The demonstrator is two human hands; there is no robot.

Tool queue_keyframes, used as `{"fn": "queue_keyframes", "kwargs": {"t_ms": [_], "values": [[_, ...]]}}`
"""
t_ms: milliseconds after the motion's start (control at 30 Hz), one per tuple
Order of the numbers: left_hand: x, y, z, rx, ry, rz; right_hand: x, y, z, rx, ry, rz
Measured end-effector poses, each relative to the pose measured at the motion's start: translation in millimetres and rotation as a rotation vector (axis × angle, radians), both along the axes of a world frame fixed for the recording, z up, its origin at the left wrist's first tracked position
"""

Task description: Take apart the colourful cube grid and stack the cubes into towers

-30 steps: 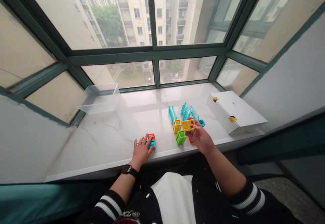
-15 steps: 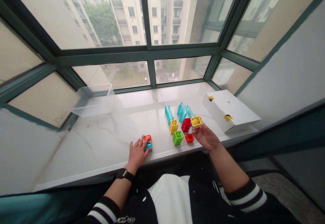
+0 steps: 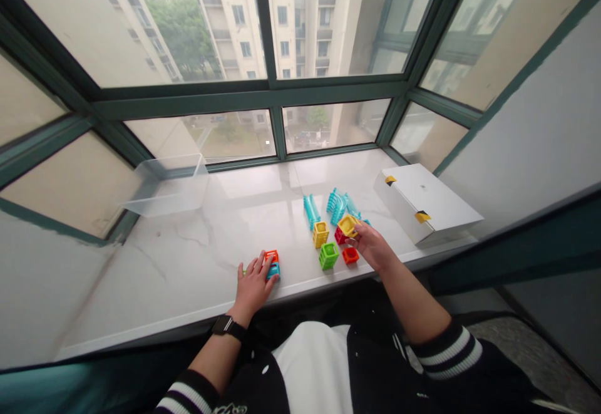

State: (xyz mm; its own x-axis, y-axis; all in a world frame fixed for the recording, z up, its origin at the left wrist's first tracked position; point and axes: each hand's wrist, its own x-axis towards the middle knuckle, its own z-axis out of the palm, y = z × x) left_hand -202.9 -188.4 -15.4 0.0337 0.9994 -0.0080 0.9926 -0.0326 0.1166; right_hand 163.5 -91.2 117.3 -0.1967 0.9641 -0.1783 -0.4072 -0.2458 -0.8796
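Note:
My right hand [image 3: 374, 247] is closed on a yellow hollow block [image 3: 348, 226], pinched at its right side and tilted. The block is raised above a red block [image 3: 340, 236], which it partly hides. My left hand [image 3: 254, 284] lies spread over joined toy blocks: an orange block [image 3: 271, 255] and a blue block [image 3: 273, 270] show beside its fingers. A bit of green shows left of that hand; the rest is hidden. Between the hands stand another yellow block [image 3: 320, 234] and a green block [image 3: 328, 255]. A low orange-red piece [image 3: 350, 255] sits below my right hand's fingers.
Behind the blocks lie a straight light-blue track piece [image 3: 311, 212] and a curved one [image 3: 336, 206], with more blue pieces beside it. A clear plastic bin [image 3: 183, 198] stands at the back left. At the right is a white box [image 3: 427, 201]. Windows border the white marble-patterned sill [image 3: 201, 263].
My right hand has moved left with the yellow block, bringing it over the red block. The left hand stays on the orange and blue blocks. The view has shifted slightly.

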Motion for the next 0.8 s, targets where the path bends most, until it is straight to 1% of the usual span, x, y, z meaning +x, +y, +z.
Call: {"fn": "queue_keyframes", "kwargs": {"t_ms": [133, 233, 467, 533, 633, 800], "values": [[0, 0, -0.3, 0.005, -0.008, 0.009, -9, 8, -0.8, 0.087, -0.308, -0.007], [1, 0, 1.1, 0.006, -0.02, 0.011, -21, 13, -2.3, 0.143, -0.471, 0.005], [1, -1, 0.9, 0.008, -0.021, 0.007, -49, 33, -17.2, 0.382, -0.921, -0.056], [1, -1, 0.1, 0.013, -0.024, 0.002, -54, 38, -21.9, 0.418, -0.991, -0.048], [1, -1, 0.4, 0.017, -0.026, 0.001, -58, 43, -27.4, 0.425, -1.05, -0.029], [3, -1, 2.9, 0.009, -0.03, 0.006, -60, 47, -33.7, 0.388, -1.028, -0.007]]}}
